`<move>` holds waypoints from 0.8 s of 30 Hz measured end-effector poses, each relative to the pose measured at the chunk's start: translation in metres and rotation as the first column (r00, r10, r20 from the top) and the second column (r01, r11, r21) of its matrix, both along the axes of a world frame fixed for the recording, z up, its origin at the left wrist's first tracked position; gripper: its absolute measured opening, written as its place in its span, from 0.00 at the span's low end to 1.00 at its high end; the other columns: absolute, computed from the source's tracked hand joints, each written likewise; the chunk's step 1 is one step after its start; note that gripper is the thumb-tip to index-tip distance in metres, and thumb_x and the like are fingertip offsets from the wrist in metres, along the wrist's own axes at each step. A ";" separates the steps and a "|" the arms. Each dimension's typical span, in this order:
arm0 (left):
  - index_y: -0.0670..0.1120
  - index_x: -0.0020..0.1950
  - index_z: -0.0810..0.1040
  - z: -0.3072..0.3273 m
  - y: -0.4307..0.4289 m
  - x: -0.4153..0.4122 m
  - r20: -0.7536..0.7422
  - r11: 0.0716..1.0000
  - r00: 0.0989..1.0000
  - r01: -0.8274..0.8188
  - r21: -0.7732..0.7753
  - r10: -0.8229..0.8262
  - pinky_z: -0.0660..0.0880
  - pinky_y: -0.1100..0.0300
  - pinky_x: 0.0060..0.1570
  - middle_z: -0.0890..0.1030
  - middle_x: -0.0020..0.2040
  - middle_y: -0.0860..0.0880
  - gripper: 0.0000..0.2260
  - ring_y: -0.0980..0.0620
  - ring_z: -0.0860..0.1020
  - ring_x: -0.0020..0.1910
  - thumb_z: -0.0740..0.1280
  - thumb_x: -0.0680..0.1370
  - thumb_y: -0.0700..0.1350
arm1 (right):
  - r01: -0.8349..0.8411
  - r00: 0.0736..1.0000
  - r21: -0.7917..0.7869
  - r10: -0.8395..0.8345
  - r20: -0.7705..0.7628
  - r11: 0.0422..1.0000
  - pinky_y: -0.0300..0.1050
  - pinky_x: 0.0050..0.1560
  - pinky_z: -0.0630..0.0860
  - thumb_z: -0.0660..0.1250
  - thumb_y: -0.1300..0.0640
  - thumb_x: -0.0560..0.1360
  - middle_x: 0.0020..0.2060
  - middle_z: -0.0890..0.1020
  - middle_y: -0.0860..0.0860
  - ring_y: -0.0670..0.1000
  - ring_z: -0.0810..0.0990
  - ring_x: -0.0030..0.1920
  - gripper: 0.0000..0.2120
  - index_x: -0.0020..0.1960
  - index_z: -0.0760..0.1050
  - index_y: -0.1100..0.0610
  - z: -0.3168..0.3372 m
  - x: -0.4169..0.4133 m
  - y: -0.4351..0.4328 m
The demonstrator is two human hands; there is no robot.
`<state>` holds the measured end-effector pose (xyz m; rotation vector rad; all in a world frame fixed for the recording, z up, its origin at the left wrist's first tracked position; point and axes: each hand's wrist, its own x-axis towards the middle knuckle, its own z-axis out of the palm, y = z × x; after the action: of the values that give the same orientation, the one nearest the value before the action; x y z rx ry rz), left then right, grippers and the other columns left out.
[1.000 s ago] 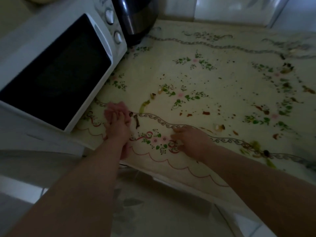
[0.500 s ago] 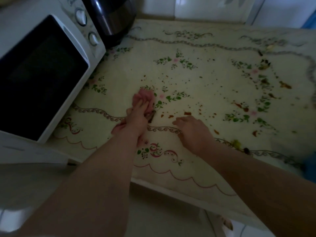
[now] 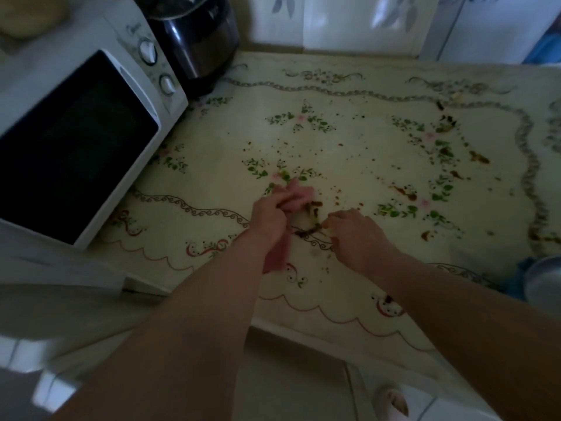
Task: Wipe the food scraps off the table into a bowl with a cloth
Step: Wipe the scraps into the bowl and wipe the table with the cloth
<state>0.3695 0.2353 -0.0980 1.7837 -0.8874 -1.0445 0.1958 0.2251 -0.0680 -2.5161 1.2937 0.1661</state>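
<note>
Gripping a pink cloth (image 3: 299, 196), the left hand (image 3: 268, 218) presses the bunched front end onto the table (image 3: 212, 189) not far from its near edge. The fingers are curled round the fabric, and a loose tail of the same cloth runs back under the wrist toward the person. The cloth is a soft, dusty pink, crumpled and folded over itself (the dim light hides any weave or pattern).

Just to its right lies a small heap of food scraps (image 3: 312, 211), brown and dark bits with a pale piece among them, touching the cloth's edge. The right hand (image 3: 359, 235) sits on the other side of that heap, fingers bent with the tips down at the scraps; whether it pinches any of them I cannot tell. The two hands are close to each other, with the heap between them.

The table has a cream, flower-printed covering. Fine brown specks dot its middle, and larger brown smears (image 3: 479, 158) lie toward the right. A white microwave (image 3: 91, 132) stands on the left of the table, with a dark glossy appliance (image 3: 197, 34) behind it.
</note>
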 end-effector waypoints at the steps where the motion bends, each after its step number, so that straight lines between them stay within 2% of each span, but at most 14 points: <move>1: 0.40 0.52 0.83 0.010 0.000 0.008 -0.040 0.993 0.993 -0.113 -0.031 0.112 0.79 0.58 0.56 0.84 0.54 0.42 0.13 0.50 0.83 0.51 0.59 0.78 0.32 | -0.001 1.000 -0.008 0.001 -0.006 1.000 0.50 0.63 0.71 0.62 0.62 0.76 0.67 0.73 0.52 0.55 0.70 0.66 0.20 0.68 0.71 0.53 0.002 0.003 0.000; 3: 0.38 0.53 0.81 0.022 0.005 0.040 0.018 0.935 0.938 -0.345 -0.083 0.347 0.81 0.53 0.44 0.84 0.46 0.38 0.10 0.42 0.83 0.44 0.61 0.79 0.38 | 0.000 1.000 -0.010 0.000 -0.012 1.000 0.49 0.60 0.72 0.61 0.62 0.76 0.63 0.76 0.52 0.54 0.72 0.63 0.18 0.65 0.74 0.53 0.004 0.011 -0.002; 4: 0.38 0.55 0.80 0.025 0.011 0.055 0.087 0.905 0.902 -0.418 -0.080 0.424 0.80 0.51 0.40 0.82 0.48 0.35 0.12 0.38 0.82 0.46 0.61 0.79 0.42 | 0.000 1.000 -0.005 0.000 -0.008 1.000 0.49 0.60 0.72 0.60 0.63 0.76 0.62 0.76 0.52 0.54 0.72 0.62 0.18 0.64 0.75 0.53 0.004 0.015 -0.003; 5: 0.41 0.57 0.79 0.018 0.018 0.073 0.279 0.907 0.869 -0.422 -0.015 0.409 0.78 0.49 0.43 0.81 0.52 0.36 0.14 0.36 0.80 0.50 0.61 0.78 0.47 | 0.003 1.000 0.005 -0.003 0.004 1.000 0.49 0.59 0.72 0.60 0.64 0.76 0.61 0.77 0.51 0.54 0.72 0.62 0.18 0.63 0.76 0.52 0.003 0.020 -0.003; 6: 0.45 0.58 0.78 0.011 0.029 0.087 0.562 0.921 0.793 -0.366 0.134 0.234 0.77 0.48 0.51 0.79 0.57 0.40 0.15 0.39 0.78 0.57 0.60 0.78 0.51 | 0.004 1.000 0.010 -0.004 0.016 1.000 0.49 0.60 0.73 0.61 0.64 0.76 0.61 0.77 0.51 0.53 0.73 0.62 0.18 0.63 0.76 0.51 0.002 0.024 -0.004; 7: 0.48 0.62 0.75 0.003 0.043 0.094 0.733 0.888 0.679 -0.317 0.333 -0.033 0.72 0.45 0.60 0.75 0.63 0.44 0.16 0.41 0.73 0.64 0.58 0.78 0.54 | 0.006 1.000 0.011 -0.007 0.023 1.000 0.49 0.60 0.72 0.61 0.64 0.76 0.61 0.77 0.51 0.53 0.73 0.62 0.18 0.63 0.76 0.51 0.000 0.028 -0.004; 8: 0.48 0.67 0.71 -0.011 0.051 0.098 0.788 0.852 0.584 -0.298 0.431 -0.194 0.66 0.42 0.66 0.70 0.69 0.46 0.19 0.42 0.67 0.70 0.55 0.80 0.55 | 0.007 1.000 0.006 -0.007 0.019 1.000 0.49 0.60 0.72 0.62 0.63 0.76 0.61 0.77 0.51 0.53 0.73 0.62 0.18 0.63 0.76 0.51 -0.001 0.031 -0.006; 9: 0.48 0.71 0.67 -0.022 0.054 0.102 0.791 0.843 0.556 -0.273 0.464 -0.255 0.59 0.40 0.69 0.65 0.73 0.46 0.22 0.42 0.60 0.74 0.53 0.81 0.56 | 0.007 1.000 0.000 -0.007 0.007 1.000 0.49 0.60 0.72 0.63 0.62 0.75 0.61 0.77 0.51 0.53 0.73 0.62 0.18 0.63 0.76 0.51 -0.004 0.035 -0.009; 10: 0.47 0.74 0.63 -0.026 0.054 0.101 0.783 0.843 0.567 -0.265 0.467 -0.256 0.55 0.38 0.71 0.61 0.76 0.47 0.24 0.42 0.55 0.76 0.51 0.82 0.56 | 0.012 1.000 -0.004 -0.012 -0.009 1.000 0.49 0.60 0.72 0.65 0.62 0.74 0.61 0.77 0.51 0.53 0.72 0.62 0.19 0.64 0.75 0.52 -0.006 0.039 -0.014; 13: 0.47 0.78 0.57 -0.028 0.031 0.105 0.756 0.839 0.621 -0.286 0.463 -0.206 0.49 0.38 0.73 0.54 0.79 0.47 0.25 0.42 0.48 0.78 0.51 0.82 0.55 | 0.036 0.999 -0.035 -0.036 -0.012 0.999 0.50 0.60 0.71 0.64 0.65 0.73 0.62 0.77 0.53 0.54 0.72 0.62 0.23 0.67 0.72 0.54 -0.011 0.054 -0.028; 17: 0.46 0.79 0.49 -0.021 -0.005 0.124 0.722 0.835 0.646 -0.236 0.497 -0.247 0.44 0.41 0.74 0.48 0.80 0.47 0.28 0.45 0.45 0.79 0.50 0.82 0.55 | 0.091 0.990 -0.072 -0.082 0.118 0.993 0.52 0.64 0.69 0.61 0.69 0.72 0.65 0.76 0.53 0.55 0.70 0.66 0.26 0.68 0.72 0.54 -0.017 0.074 -0.041; 20: 0.45 0.80 0.46 -0.022 -0.035 0.142 0.721 0.841 0.622 -0.181 0.510 -0.304 0.45 0.41 0.74 0.45 0.80 0.47 0.29 0.46 0.44 0.79 0.49 0.83 0.56 | 0.143 0.981 -0.075 -0.131 0.146 0.987 0.52 0.67 0.67 0.61 0.69 0.73 0.67 0.75 0.52 0.54 0.68 0.69 0.26 0.69 0.71 0.54 -0.020 0.081 -0.052; 24: 0.45 0.80 0.46 -0.024 -0.077 0.157 0.737 0.868 0.607 -0.150 0.474 -0.298 0.45 0.41 0.75 0.46 0.80 0.46 0.29 0.44 0.44 0.79 0.50 0.82 0.56 | 0.246 0.960 -0.078 -0.232 0.155 0.966 0.52 0.67 0.65 0.58 0.71 0.71 0.67 0.74 0.52 0.54 0.67 0.70 0.29 0.69 0.70 0.53 -0.026 0.068 -0.062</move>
<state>0.5264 0.1584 -0.1221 2.7830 -1.3100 -0.4771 0.2636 0.1627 -0.0943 -2.3711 1.5631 -0.1336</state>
